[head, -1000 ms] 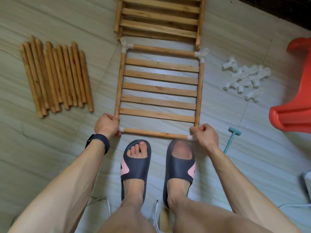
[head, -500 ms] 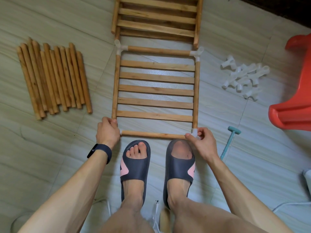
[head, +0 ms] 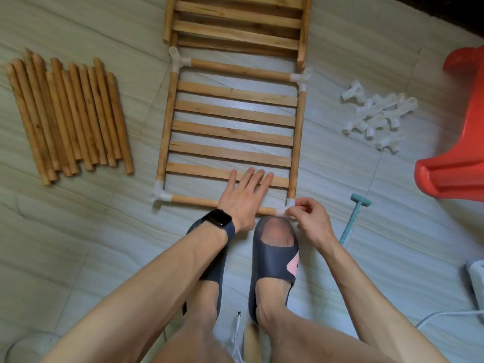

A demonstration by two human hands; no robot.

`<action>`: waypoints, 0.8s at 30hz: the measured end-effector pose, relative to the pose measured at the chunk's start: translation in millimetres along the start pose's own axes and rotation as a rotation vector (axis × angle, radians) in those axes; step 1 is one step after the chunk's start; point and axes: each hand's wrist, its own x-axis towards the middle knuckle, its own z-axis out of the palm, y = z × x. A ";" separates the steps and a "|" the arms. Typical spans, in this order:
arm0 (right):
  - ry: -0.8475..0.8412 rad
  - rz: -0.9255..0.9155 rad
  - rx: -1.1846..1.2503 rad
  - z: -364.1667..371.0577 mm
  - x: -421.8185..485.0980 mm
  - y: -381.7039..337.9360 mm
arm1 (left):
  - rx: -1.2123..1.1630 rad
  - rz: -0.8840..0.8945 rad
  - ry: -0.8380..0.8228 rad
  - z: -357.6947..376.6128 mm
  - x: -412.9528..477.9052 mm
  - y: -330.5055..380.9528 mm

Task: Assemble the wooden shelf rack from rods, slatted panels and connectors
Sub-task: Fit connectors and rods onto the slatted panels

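We see the right hand (head: 310,221) pinching one corner connector (head: 289,204), one of four on the five-slat panel (head: 230,132). Just left of that pinch, the left hand (head: 245,195) lies flat, fingers straight, across the near rod (head: 193,200) and the nearest slat.

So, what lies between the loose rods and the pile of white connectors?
The slatted panel, framed with rods, lies between the loose rods and the pile of white connectors, with bare floor on each side; the head view shows it.
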 end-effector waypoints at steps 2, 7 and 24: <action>-0.016 0.010 0.025 0.6 -2.3 -5.0 | 0.063 0.017 -0.009 0.8 10.2 2.8; -0.086 -0.071 0.110 -3.9 -9.3 -7.3 | 0.013 0.089 0.148 2.2 13.7 12.6; -0.042 0.080 0.647 24.5 -22.4 -39.8 | -0.168 0.135 0.389 -7.6 -9.2 17.4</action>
